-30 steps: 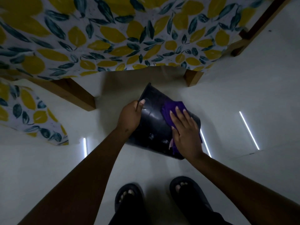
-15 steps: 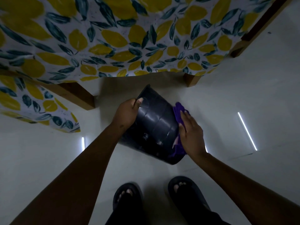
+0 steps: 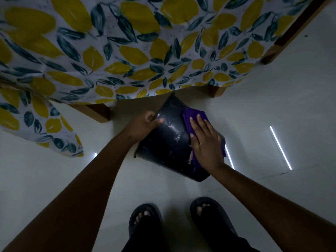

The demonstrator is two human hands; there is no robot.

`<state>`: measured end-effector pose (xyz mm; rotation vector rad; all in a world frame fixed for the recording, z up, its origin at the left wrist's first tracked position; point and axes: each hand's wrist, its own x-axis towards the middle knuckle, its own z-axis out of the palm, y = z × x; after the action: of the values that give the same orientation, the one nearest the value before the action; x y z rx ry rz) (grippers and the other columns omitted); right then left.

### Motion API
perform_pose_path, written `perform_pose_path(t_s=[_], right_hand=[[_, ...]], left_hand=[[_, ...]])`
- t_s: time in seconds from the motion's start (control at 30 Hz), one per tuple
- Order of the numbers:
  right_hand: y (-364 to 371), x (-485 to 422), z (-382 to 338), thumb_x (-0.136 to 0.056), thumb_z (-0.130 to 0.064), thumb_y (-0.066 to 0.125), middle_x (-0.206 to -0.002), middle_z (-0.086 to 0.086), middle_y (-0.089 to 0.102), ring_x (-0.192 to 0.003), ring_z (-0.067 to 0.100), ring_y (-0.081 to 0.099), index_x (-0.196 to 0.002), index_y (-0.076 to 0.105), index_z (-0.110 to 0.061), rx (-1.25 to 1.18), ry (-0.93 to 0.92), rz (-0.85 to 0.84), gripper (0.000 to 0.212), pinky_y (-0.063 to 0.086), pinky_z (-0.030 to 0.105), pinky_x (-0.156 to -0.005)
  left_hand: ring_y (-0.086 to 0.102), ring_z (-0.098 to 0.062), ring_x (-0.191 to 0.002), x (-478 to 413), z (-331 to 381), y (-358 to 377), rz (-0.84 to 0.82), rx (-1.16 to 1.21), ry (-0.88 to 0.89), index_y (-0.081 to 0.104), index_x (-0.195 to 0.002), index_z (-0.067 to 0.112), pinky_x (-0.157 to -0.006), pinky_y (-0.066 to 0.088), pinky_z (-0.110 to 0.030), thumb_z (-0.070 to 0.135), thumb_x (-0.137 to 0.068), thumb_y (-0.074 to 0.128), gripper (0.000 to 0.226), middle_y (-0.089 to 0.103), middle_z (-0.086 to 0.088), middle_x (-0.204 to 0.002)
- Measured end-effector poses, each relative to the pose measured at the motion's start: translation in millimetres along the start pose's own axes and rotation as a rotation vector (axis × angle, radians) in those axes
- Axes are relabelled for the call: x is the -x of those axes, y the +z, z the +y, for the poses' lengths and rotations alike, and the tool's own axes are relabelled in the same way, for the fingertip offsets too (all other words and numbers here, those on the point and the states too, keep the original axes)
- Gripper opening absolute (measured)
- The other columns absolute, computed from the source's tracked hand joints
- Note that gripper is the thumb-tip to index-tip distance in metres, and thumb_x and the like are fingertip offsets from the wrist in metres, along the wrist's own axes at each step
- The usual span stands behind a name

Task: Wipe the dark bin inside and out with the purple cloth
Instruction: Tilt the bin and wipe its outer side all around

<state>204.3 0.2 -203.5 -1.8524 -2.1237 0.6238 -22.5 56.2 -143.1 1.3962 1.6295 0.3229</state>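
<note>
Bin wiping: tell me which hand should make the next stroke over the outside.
Right. The right hand lies flat on the purple cloth, pressing it on the bin wall. The left hand grips the rim, likely steadying it.

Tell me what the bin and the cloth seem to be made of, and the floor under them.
Dark bin: likely smooth glossy plastic; its wall shows sharp highlights and pale scuffs. Purple cloth: soft woven or microfibre fabric, matte, bunching under the right hand. Floor: pale, polished, probably tile, mirroring strip lights. Left hand grips the bin's rim.
</note>
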Motion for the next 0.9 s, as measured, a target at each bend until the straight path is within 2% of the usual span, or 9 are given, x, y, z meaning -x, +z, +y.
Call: perform_pose_path(t_s=[0.13, 0.23, 0.3, 0.43, 0.53, 0.6, 0.67, 0.73, 0.9], right_hand=[[12.3, 37.9, -4.6, -0.097, -0.036, 0.035, -0.161, -0.002, 0.018, -0.147, 0.027, 0.013, -0.151, 0.016, -0.036, 0.151, -0.127, -0.009, 0.057, 0.032, 0.053, -0.109], [21.8, 57.3, -3.3, -0.093, -0.036, 0.041, -0.161, 0.001, 0.014, -0.147, 0.034, 0.011, -0.151, 0.017, -0.035, 0.343, -0.402, -0.076, 0.063, 0.027, 0.053, -0.11], [21.3, 44.8, -6.0, -0.093, -0.037, 0.042, -0.161, 0.0, 0.012, -0.147, 0.034, 0.009, -0.151, 0.018, -0.036, 0.401, -0.491, -0.099, 0.062, 0.021, 0.051, -0.112], [13.4, 22.7, -15.8, -0.097, -0.033, 0.035, -0.162, -0.002, 0.011, -0.149, 0.027, 0.006, -0.152, 0.017, -0.033, 0.287, -0.355, -0.087, 0.057, 0.016, 0.048, -0.116], [9.1, 32.1, -1.0, -0.099, -0.032, 0.031, -0.161, -0.001, 0.013, -0.149, 0.025, 0.005, -0.152, 0.016, -0.03, 0.209, -0.174, -0.042, 0.055, 0.021, 0.051, -0.115], [12.9, 51.3, 15.2, -0.096, -0.031, 0.035, -0.161, 0.001, 0.015, -0.148, 0.03, 0.005, -0.152, 0.017, -0.03, 0.318, -0.269, -0.058, 0.058, 0.024, 0.054, -0.113], [20.0, 74.3, 23.3, -0.089, -0.029, 0.041, -0.161, 0.0, 0.013, -0.148, 0.034, 0.003, -0.151, 0.019, -0.033, 0.446, -0.516, -0.15, 0.066, 0.02, 0.055, -0.113], [23.6, 74.1, 18.3, -0.086, -0.029, 0.038, -0.161, -0.005, 0.011, -0.148, 0.033, 0.001, -0.15, 0.02, -0.036, 0.496, -0.679, -0.195, 0.067, 0.014, 0.053, -0.114], [19.6, 37.7, -14.2, -0.089, -0.035, 0.035, -0.16, -0.008, 0.012, -0.148, 0.029, 0.007, -0.147, 0.024, -0.039, 0.465, -0.623, -0.168, 0.059, 0.008, 0.048, -0.115]], left_hand=[[0.061, -0.029, -0.095, 2.3, -3.4, 18.3, 0.191, -0.117, 0.076, 0.06, -0.098, 0.007, -0.078, 0.044, -0.034, 0.038, -0.098, 0.043, 0.036, 0.067, -0.015, -0.098], [0.061, -0.033, -0.094, -4.4, 2.9, 23.4, 0.183, -0.141, 0.116, 0.058, -0.099, 0.003, -0.081, 0.045, -0.039, 0.037, -0.099, 0.04, 0.038, 0.066, -0.019, -0.098], [0.06, -0.033, -0.095, -7.9, 2.8, 22.3, 0.156, -0.147, 0.118, 0.058, -0.099, 0.002, -0.08, 0.043, -0.038, 0.035, -0.1, 0.039, 0.038, 0.065, -0.02, -0.1], [0.059, -0.035, -0.092, -11.5, 4.9, 21.5, 0.124, -0.183, 0.137, 0.052, -0.09, 0.005, -0.073, 0.038, -0.036, 0.034, -0.1, 0.039, 0.033, 0.063, -0.023, -0.096], [0.059, -0.035, -0.092, -13.5, 2.7, 21.5, 0.148, -0.199, 0.126, 0.051, -0.088, 0.005, -0.075, 0.04, -0.037, 0.036, -0.099, 0.04, 0.034, 0.063, -0.022, -0.095], [0.06, -0.034, -0.095, -13.7, -1.2, 22.6, 0.152, -0.176, 0.111, 0.056, -0.095, 0.004, -0.08, 0.043, -0.038, 0.038, -0.099, 0.04, 0.038, 0.065, -0.02, -0.099], [0.06, -0.033, -0.098, -13.7, -0.5, 23.8, 0.15, -0.169, 0.102, 0.057, -0.1, 0.005, -0.083, 0.044, -0.038, 0.039, -0.099, 0.039, 0.038, 0.065, -0.019, -0.103], [0.059, -0.033, -0.1, -14.2, 4.2, 24.3, 0.132, -0.167, 0.1, 0.056, -0.102, 0.004, -0.084, 0.044, -0.038, 0.038, -0.1, 0.039, 0.038, 0.064, -0.019, -0.106], [0.057, -0.028, -0.092, -16.7, 6.6, 22.6, 0.069, -0.132, 0.103, 0.05, -0.09, 0.012, -0.073, 0.035, -0.03, 0.035, -0.1, 0.04, 0.027, 0.062, -0.017, -0.099]])
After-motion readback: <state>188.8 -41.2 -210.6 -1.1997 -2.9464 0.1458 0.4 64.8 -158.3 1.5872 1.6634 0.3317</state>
